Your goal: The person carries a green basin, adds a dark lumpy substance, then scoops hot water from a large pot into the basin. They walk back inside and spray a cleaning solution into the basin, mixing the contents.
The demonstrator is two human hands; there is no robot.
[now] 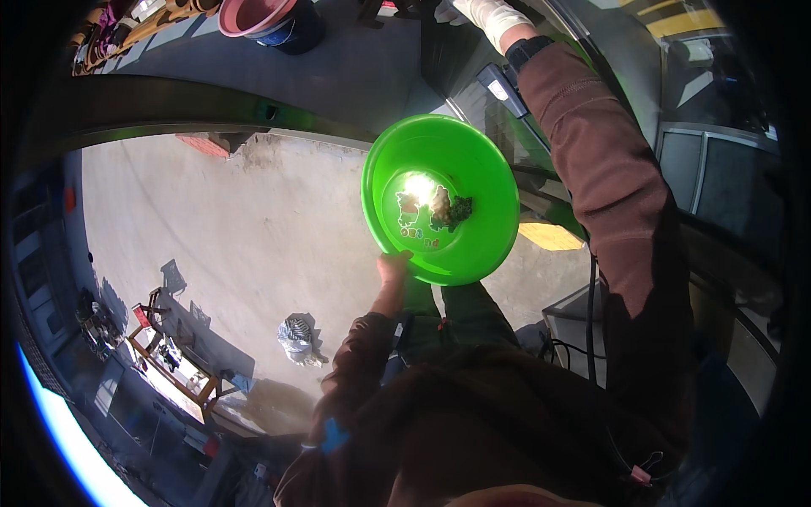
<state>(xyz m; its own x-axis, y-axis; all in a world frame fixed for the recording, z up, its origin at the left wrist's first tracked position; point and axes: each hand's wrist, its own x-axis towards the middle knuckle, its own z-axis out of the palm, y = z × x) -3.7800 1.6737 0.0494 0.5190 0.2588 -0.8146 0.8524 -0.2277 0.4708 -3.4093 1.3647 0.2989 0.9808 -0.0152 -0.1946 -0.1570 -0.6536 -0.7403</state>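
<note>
My left hand [394, 266] is closed on the near rim of a bright green plastic basin [498, 224], holding it tilted in front of my legs. Inside, a small dark lumpy clump [460, 209] rests on the printed bottom, next to a bright glare spot. What the clump is, I cannot make out. My right arm stretches far forward. At its end my right hand [481, 15], in a white glove, is at the top edge beside a dark door panel [439, 63]; its fingers are partly cut off. Below that wrist is a dark door handle with a pale plate [503, 89].
A pink basin sits on a dark blue bucket [291, 29] beyond the doorway frame [211, 110]. A wooden-framed table [182, 372] and a crumpled striped bag [296, 338] stand on the concrete at left. Glass-fronted cabinets [718, 169] line the right, with a black cable [591, 321] hanging nearer.
</note>
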